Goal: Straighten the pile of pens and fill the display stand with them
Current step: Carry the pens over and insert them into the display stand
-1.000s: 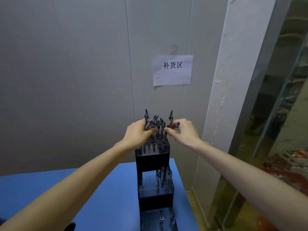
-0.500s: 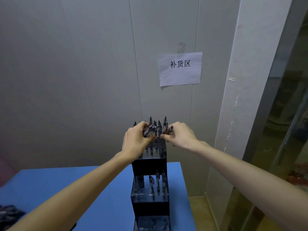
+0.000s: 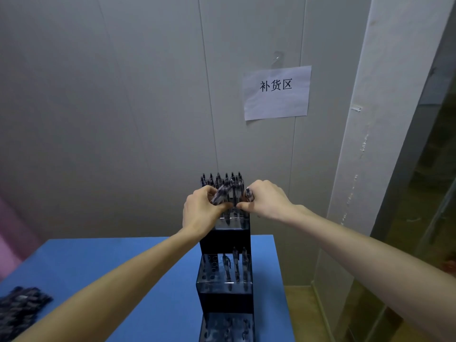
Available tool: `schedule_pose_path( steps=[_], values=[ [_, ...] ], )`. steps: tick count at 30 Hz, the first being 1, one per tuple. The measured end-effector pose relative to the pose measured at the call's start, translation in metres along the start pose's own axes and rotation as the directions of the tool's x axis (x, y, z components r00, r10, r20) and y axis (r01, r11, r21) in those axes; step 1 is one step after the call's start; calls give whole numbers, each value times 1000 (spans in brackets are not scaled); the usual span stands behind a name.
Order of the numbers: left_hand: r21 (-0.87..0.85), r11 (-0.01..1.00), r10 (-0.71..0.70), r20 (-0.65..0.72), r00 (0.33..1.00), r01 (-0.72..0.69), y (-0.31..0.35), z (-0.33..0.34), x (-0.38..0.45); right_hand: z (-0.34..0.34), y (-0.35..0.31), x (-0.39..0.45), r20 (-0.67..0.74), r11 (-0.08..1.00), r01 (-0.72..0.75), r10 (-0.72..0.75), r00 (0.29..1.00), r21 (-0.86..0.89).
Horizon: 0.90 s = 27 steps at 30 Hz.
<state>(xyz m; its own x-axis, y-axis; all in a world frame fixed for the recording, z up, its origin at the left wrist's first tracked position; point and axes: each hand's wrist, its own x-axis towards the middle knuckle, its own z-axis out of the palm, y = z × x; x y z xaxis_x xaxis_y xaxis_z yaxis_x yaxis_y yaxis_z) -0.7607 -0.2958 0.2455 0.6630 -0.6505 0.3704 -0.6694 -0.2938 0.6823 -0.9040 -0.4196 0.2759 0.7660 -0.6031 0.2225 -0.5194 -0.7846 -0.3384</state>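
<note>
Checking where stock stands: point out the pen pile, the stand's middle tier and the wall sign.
pen pile [image 3: 21,306]: head view, middle of the dark heap.
middle tier [image 3: 223,285]: head view, its clear front wall.
wall sign [image 3: 276,104]: head view, blank paper under the characters.

Both bare forearms are reaching forward and converging above the black tiered display stand [image 3: 225,239]. The left hand [image 3: 201,211] is gripping a bundle of dark clear-barrelled pens [image 3: 222,195]; the right hand [image 3: 267,202] is pinching one pen, thumbs nearly meeting.
</note>
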Motion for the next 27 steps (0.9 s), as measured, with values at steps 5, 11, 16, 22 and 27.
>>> schedule_pose_path(
  steps=[5,11,16,22,27],
  values=[
    [91,996,4,49,999,-8,-4,7,-3,-1,-1,-4,-13,999,-24,24,1000,21],
    [128,991,32,10,999,-33,-8,12,-10,5,-2,-11,-23,1000,-8,9,1000,5],
    [93,995,19,24,1000,-21,-11,13,-13,12,3,-16,-20,996,-71,72,997,62],
    [-47,999,26,86,996,-22,-14,-2,-16,5,8,-21,118,932,-100,62,991,349],
    [-66,997,40,105,994,-33,-9,-22,-13,-11,7,-28,215,759,-169,40,976,629]
  ],
)
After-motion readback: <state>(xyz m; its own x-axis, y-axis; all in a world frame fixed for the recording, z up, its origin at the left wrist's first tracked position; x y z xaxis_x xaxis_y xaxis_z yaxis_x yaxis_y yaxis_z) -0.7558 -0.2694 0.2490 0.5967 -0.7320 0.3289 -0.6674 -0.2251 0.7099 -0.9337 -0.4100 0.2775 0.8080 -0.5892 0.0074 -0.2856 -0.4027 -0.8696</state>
